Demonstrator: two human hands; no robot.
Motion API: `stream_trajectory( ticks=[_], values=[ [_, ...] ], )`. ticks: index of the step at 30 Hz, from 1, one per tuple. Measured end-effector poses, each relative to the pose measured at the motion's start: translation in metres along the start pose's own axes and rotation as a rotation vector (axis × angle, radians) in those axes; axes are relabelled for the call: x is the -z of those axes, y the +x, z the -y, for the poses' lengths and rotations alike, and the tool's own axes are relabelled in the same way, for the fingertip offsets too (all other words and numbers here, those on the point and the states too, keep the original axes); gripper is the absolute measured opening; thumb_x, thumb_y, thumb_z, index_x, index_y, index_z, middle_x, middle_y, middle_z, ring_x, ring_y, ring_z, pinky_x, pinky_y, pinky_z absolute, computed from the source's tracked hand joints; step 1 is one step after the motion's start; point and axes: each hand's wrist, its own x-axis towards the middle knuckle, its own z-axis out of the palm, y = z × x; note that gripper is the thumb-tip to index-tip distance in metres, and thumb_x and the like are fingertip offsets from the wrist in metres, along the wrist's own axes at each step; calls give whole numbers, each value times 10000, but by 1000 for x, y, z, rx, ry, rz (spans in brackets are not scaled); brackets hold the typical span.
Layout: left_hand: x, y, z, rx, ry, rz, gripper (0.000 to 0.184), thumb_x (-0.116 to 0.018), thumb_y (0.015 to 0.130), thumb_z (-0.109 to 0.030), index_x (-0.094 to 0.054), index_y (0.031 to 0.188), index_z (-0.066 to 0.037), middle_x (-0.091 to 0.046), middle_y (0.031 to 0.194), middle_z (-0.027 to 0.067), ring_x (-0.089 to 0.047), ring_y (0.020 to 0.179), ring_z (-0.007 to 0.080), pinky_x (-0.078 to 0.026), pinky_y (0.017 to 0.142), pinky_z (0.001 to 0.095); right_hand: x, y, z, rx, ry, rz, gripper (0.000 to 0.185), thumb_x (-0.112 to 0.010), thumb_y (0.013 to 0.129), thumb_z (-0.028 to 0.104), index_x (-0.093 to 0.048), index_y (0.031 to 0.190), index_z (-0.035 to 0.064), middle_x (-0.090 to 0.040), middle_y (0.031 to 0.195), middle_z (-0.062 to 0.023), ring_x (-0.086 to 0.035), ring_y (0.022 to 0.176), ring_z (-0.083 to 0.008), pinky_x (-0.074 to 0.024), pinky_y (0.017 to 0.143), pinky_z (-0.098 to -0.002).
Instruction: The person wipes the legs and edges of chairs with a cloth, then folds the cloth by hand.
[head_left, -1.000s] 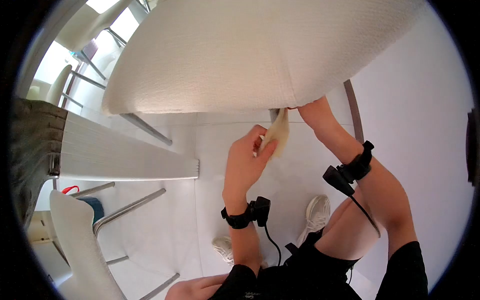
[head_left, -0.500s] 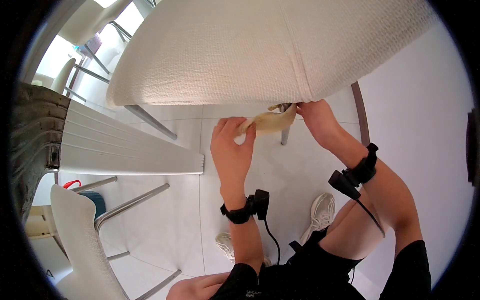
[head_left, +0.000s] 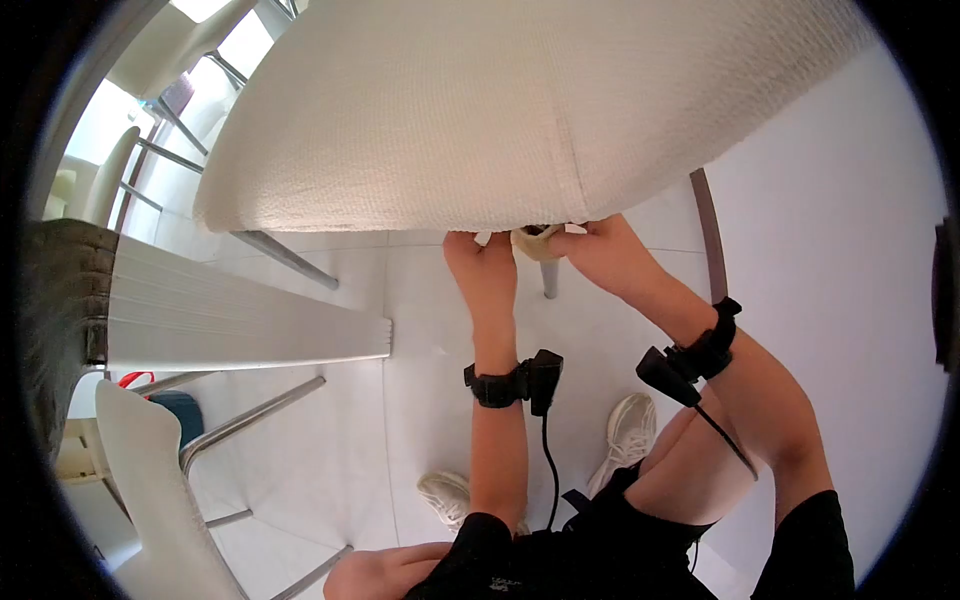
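The left hand (head_left: 482,262) has risen to the nubby cream chair's (head_left: 420,120) edge, upper centre; there the right hand's (head_left: 598,250) thumb touches a curled, yellowish strip (head_left: 537,246). With fingertips partly hidden, I can't tell how wide either hand is.

Dressed in black here: short sleeves (head_left: 815,540), shorts (head_left: 650,515), small pale marking (head_left: 500,585) low on dark fabric. And look, strapped at both wrists with black bands (head_left: 712,345), each fitted with chunky, angular black box (head_left: 544,378) trailing thin black cable (head_left: 552,470). Shod in off-white lace-up sneakers (head_left: 630,435)!
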Motion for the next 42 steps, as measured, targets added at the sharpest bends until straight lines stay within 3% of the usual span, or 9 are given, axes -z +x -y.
stream_trajectory(
  ticks=[6,12,15,18,24,33,36,38,42],
  values=[
    [-28,-10,6,420,-590,-68,340,-504,953,-136,-511,1266,-6,-557,1263,81,-523,1146,185,-414,955,322,9,2,-5,93,-81,-38,396,-738,765,134,-616,1112,-16,-661,1058,-141,-620,974,-195,-487,817,-330],
    [-6,-6,21,279,-1014,300,456,-484,958,-218,-421,1373,-39,-423,1415,98,-363,1326,211,-313,1087,361,14,0,-3,453,-513,-243,411,-753,679,78,-615,1053,-23,-650,1015,-172,-613,969,-232,-480,810,-336],
    [6,-7,24,237,-1090,550,462,-578,899,-137,-460,1323,3,-512,1318,85,-465,1236,200,-347,1051,366,12,-4,31,124,-154,-95,410,-720,651,25,-595,1035,-42,-614,1049,-182,-577,1007,-262,-458,858,-341],
    [4,3,4,328,-378,616,443,-701,797,-120,-564,1195,18,-614,1176,78,-595,1059,211,-465,920,349,10,-3,13,29,-127,-44,423,-639,736,27,-556,1145,-41,-616,1085,-155,-567,1048,-230,-442,909,-357],
    [-9,11,-25,128,53,497,384,-789,697,-147,-655,1029,-7,-683,966,73,-642,835,161,-517,710,319,6,-4,-16,271,-304,116,638,-634,682,64,-431,1273,-64,-534,1186,-230,-494,1157,-292,-416,969,-388],
    [-45,-8,18,111,-538,301,369,-737,728,-80,-602,1065,-15,-648,995,66,-629,869,166,-515,682,322,5,0,1,75,-161,129,651,-817,702,276,-535,1198,-39,-597,1139,-186,-576,1059,-271,-470,910,-396],
    [-47,-14,16,-51,-458,173,432,-748,731,-100,-579,1119,-15,-622,1093,92,-609,950,229,-493,782,386,1,4,-2,6,-70,61,600,-831,703,308,-588,1133,-33,-652,1051,-154,-615,984,-239,-488,878,-373],
    [-57,-11,51,-320,-13,98,438,-754,732,-116,-580,1121,-13,-611,1126,107,-573,1015,275,-443,863,420,-3,10,-10,31,-72,4,536,-822,707,274,-614,1098,-26,-669,1021,-148,-628,966,-229,-492,865,-355],
    [-58,-12,38,-209,-115,50,455,-756,736,-147,-577,1132,-10,-605,1137,128,-516,1078,335,-364,950,447,-8,13,-14,85,-6,-77,491,-809,706,215,-623,1094,-21,-675,1035,-156,-634,980,-224,-497,849,-329]
  ],
)
